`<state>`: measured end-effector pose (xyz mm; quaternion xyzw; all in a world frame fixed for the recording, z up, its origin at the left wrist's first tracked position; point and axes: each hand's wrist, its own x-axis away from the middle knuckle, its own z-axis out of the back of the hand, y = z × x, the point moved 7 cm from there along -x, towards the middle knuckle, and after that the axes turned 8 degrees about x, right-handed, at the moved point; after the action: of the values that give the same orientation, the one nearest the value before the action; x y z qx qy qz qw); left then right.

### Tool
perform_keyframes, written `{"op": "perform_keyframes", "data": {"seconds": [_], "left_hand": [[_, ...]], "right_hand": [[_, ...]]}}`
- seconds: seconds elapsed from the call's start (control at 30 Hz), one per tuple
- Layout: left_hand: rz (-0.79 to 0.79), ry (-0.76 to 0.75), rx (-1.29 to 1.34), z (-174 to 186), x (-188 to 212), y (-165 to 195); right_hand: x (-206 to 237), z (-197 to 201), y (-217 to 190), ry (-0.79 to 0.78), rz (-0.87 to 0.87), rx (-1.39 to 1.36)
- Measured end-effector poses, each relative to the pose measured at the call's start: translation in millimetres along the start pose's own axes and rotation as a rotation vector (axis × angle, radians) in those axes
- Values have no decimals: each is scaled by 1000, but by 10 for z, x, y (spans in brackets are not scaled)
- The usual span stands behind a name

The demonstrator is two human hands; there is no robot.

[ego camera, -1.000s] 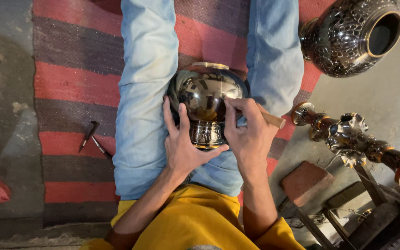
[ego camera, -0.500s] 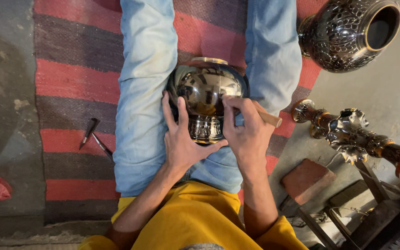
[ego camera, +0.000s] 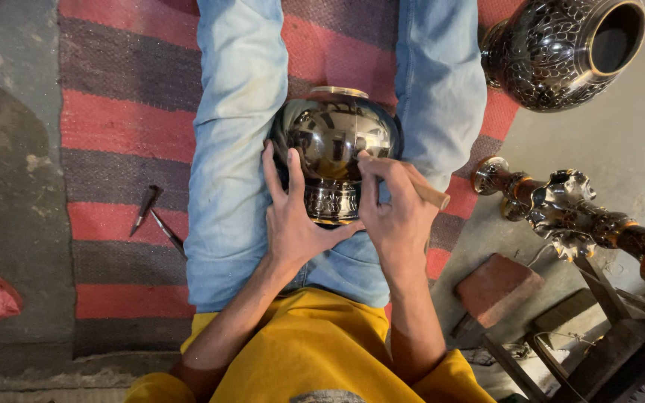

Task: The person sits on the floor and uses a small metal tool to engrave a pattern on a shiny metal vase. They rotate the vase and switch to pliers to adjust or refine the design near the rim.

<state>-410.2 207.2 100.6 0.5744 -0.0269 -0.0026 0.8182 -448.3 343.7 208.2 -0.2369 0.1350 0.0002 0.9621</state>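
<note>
Little has shifted since the earlier frame — our left hand (ego camera: 293, 224) still cups the shiny metal pot (ego camera: 334, 153) at frame centre, wedged between our jeans-clad legs (ego camera: 233, 142). Our right hand (ego camera: 397, 216) stays closed on a wooden-handled tool (ego camera: 419, 190), its tip against the pot's side. A dark engraved vase (ego camera: 554, 48) sits upper right — two small tools (ego camera: 154, 216) lie on the striped rug (ego camera: 121, 134) at left
</note>
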Motion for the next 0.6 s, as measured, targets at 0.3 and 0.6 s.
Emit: {"op": "perform_keyframes", "data": {"seconds": [0.3, 0.6], "left_hand": [[-14, -15, 8, -1, 37, 5], [-2, -12, 1, -12, 87, 2]], "right_hand": [[123, -20, -10, 45, -26, 16], [233, 40, -72, 22, 83, -1]]}}
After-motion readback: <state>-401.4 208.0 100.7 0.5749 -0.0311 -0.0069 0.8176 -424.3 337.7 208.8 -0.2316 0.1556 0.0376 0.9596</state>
